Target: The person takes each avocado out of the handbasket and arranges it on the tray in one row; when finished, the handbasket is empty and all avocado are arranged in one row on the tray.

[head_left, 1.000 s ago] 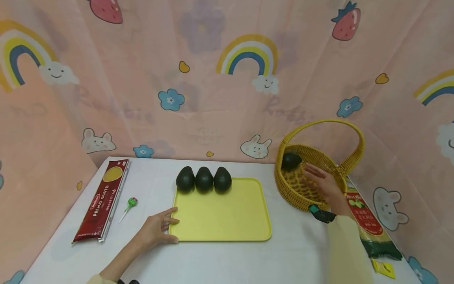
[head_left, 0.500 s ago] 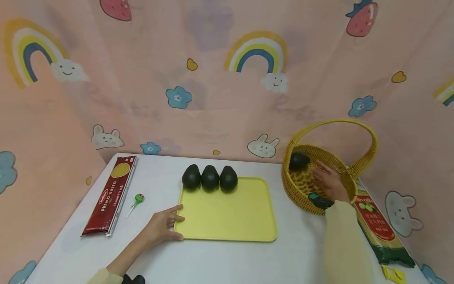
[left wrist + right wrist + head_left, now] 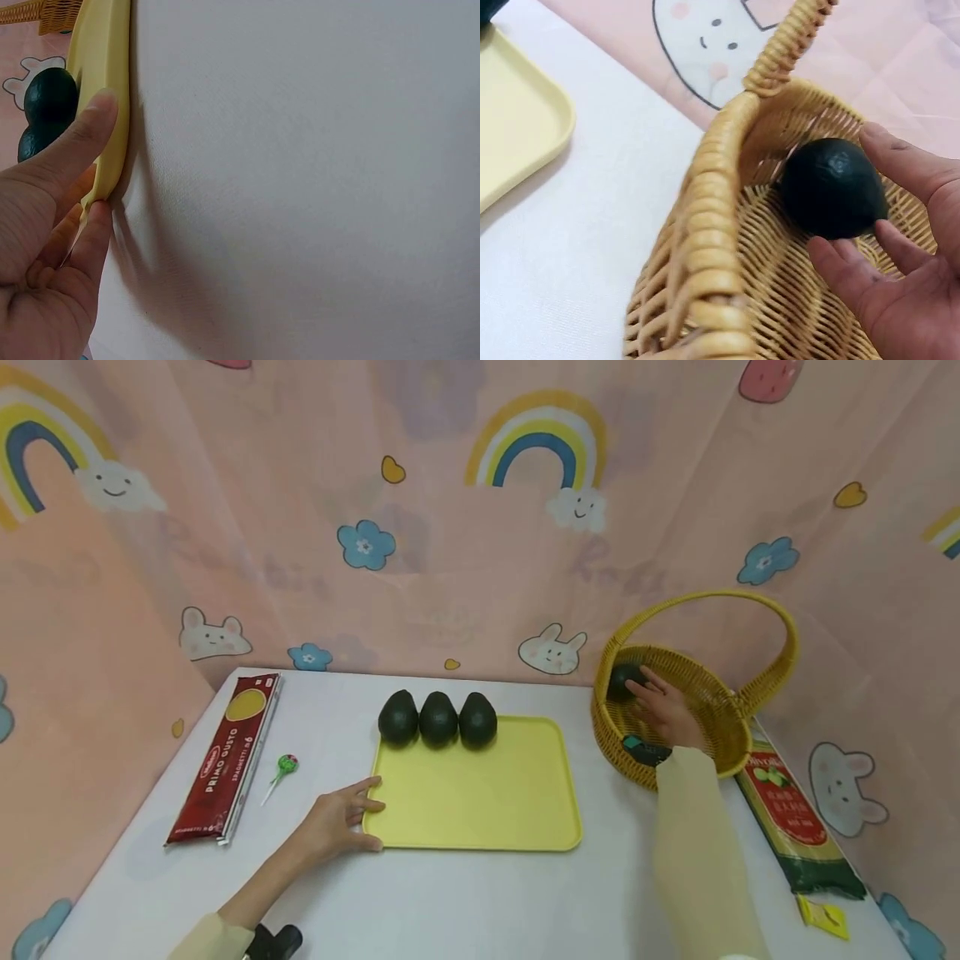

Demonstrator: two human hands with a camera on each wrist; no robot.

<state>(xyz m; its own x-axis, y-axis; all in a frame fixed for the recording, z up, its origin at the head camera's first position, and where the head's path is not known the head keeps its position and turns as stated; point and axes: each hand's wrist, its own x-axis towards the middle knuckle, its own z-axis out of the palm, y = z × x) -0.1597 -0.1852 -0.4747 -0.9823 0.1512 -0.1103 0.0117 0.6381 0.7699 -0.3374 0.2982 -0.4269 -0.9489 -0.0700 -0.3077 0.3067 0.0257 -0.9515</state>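
In the head view, my left hand (image 3: 330,827) holds the left edge of a yellow tray (image 3: 480,802); the left wrist view has the thumb over the rim (image 3: 112,142) and fingers against the edge. Three dark green avocados (image 3: 438,720) stand in a row along the tray's back left. On the right, my right hand (image 3: 670,710) reaches inside a yellow wicker basket (image 3: 611,752). Another avocado (image 3: 829,187) lies in that basket, in the right wrist view. Thumb and fingers are spread around its near side; whether they press on it I cannot tell.
A red spaghetti packet (image 3: 225,760) and a green lollipop (image 3: 287,766) lie at the left. Right of the basket are a red and green bag (image 3: 798,818) and a small yellow packet (image 3: 823,917). The basket's tall handle (image 3: 783,643) arches above it. A patterned curtain hangs behind.
Inside the basket, my right hand has moved leftward to the avocado, which it stood apart from before. My left hand stays at the tray's edge. The head view has shifted a little.
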